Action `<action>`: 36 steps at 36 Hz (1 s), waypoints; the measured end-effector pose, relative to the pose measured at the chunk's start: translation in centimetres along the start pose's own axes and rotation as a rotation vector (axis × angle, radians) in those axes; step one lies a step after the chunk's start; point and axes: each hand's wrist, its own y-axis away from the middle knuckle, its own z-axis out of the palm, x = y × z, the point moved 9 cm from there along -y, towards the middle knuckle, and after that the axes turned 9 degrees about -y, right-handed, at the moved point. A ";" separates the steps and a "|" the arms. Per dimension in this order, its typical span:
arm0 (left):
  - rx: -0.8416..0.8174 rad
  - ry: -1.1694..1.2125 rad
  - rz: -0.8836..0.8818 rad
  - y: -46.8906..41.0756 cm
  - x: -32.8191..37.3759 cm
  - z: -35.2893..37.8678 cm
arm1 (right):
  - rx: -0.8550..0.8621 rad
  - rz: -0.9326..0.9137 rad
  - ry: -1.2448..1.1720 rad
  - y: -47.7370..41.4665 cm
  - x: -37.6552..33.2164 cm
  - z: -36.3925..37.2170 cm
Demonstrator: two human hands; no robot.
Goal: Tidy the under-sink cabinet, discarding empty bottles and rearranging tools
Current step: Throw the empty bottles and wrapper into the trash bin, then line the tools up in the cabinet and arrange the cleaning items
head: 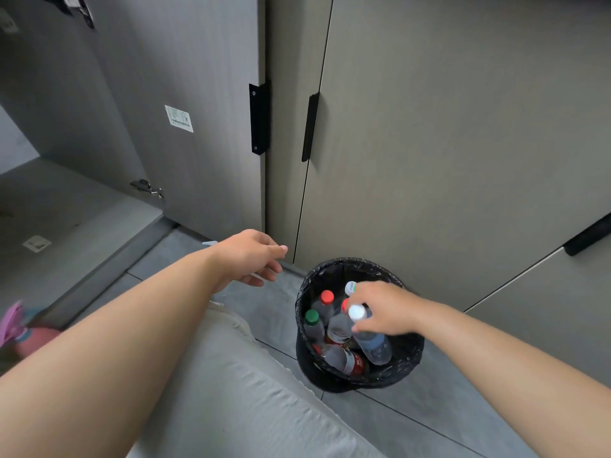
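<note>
A clear bottle [373, 345] with a white cap and blue label is gripped at the neck by the right hand [386, 309]. It is held tilted inside the black-lined bin [411, 355], directly below that hand. Other bottles are packed in the bin to the left of the right hand, among them a red-capped bottle [325, 302] and a green-capped bottle [312, 322]. The left hand [254, 256] is stretched out above the tiled floor [274, 319], apart from the bin, fingers loosely curled. A thin pale sliver is seen under them, but whether it is held cannot be told. An open cabinet door [185, 127] stands beyond the left hand.
</note>
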 end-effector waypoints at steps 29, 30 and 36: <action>0.176 -0.254 -0.303 1.7 -18.1 -17.2 | -0.082 -0.294 -0.114 -13.9 -15.5 -1.9; 0.147 -0.282 -0.317 1.8 -19.3 -17.4 | -0.129 -0.275 -0.113 -15.5 -16.0 -0.7; -0.020 -0.438 -0.358 1.8 -25.3 -17.5 | -0.386 0.025 -0.241 -24.2 -16.2 8.4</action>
